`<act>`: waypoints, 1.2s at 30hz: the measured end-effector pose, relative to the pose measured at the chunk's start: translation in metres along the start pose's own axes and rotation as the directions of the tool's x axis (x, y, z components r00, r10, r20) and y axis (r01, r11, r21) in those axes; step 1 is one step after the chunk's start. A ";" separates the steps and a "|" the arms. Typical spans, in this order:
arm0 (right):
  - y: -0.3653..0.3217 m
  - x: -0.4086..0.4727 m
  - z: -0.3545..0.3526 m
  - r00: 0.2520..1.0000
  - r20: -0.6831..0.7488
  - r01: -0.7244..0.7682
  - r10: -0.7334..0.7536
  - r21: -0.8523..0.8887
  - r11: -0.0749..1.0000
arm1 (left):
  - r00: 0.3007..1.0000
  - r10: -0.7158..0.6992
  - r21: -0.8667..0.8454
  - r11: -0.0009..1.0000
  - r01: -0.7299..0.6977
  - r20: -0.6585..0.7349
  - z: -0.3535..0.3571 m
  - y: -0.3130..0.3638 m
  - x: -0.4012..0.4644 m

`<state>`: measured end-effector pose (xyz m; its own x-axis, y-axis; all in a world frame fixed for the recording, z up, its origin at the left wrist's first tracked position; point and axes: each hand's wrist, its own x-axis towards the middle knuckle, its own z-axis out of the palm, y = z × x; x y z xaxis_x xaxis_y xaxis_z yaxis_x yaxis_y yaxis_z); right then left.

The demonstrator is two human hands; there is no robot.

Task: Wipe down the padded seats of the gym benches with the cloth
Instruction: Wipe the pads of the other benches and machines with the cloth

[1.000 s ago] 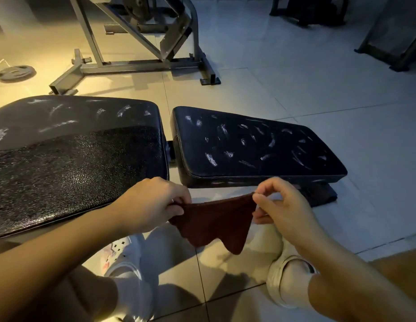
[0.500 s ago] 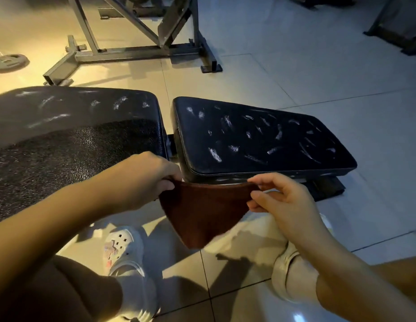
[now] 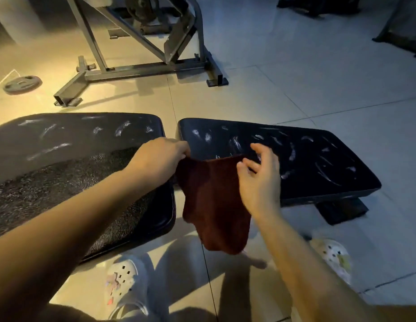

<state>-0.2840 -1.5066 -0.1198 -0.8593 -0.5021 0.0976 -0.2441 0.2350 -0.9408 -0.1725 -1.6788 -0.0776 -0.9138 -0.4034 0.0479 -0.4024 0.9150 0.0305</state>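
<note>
The dark red cloth hangs in front of the near edge of the smaller seat pad, its top edge level with the pad's surface and most of its length draping down toward the floor tiles. The left hand pinches the cloth's upper left corner, fingers curled tight on it; the right hand is at the upper right corner with fingers spread and relaxed, and it looks to have let go, though the corner itself is hidden behind the palm. To wipe well, I would lay the cloth flat on the pad, press a flat palm on it, and work in overlapping strokes from the near left corner outward, since pale smears cover the whole of this pad. The larger back pad to the left carries the same streaks along its far half and will need its turn. Bunching the cloth would leave stripes, so keep it spread. No brand, label or writing can be read on the pads, the cloth, the metal frame or the weight plate
</note>
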 end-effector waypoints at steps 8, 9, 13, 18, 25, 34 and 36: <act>0.032 0.002 0.055 0.905 0.416 0.346 -0.088 -0.598 0.723 | 0.982 0.053 0.020 0.999 -0.050 -0.184 0.039 -0.024 0.006; 0.031 0.007 0.053 0.897 0.436 0.352 -0.077 -0.597 0.721 | 0.981 0.052 0.010 0.999 -0.051 -0.185 0.041 -0.024 0.002; 0.042 0.041 0.042 0.910 0.412 0.250 0.045 -0.631 0.734 | 0.988 0.024 -0.068 0.997 -0.035 -0.155 0.049 -0.016 -0.007; 0.087 0.074 -0.008 0.952 0.188 -0.018 0.242 -0.754 0.656 | 0.986 0.001 -0.151 0.988 -0.027 -0.169 0.051 -0.016 -0.008; 0.090 0.059 -0.014 0.958 0.038 -0.164 0.283 -0.738 0.654 | 0.978 0.061 -0.170 0.981 -0.097 -0.202 0.053 -0.015 -0.005; 0.016 -0.002 0.072 0.825 0.533 0.495 -0.190 -0.517 0.699 | 0.964 0.051 -0.313 0.940 -0.134 -0.259 0.052 -0.018 -0.005; 0.025 0.005 0.062 0.836 0.515 0.478 -0.189 -0.514 0.713 | 0.965 0.042 -0.310 0.943 -0.124 -0.259 0.051 -0.018 -0.006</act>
<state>-0.2667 -1.5551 -0.1625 -0.4407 -0.8929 0.0921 -0.8152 0.3552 -0.4574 -0.1629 -1.6927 -0.1295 -0.8843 -0.3531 0.3056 -0.2486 0.9099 0.3320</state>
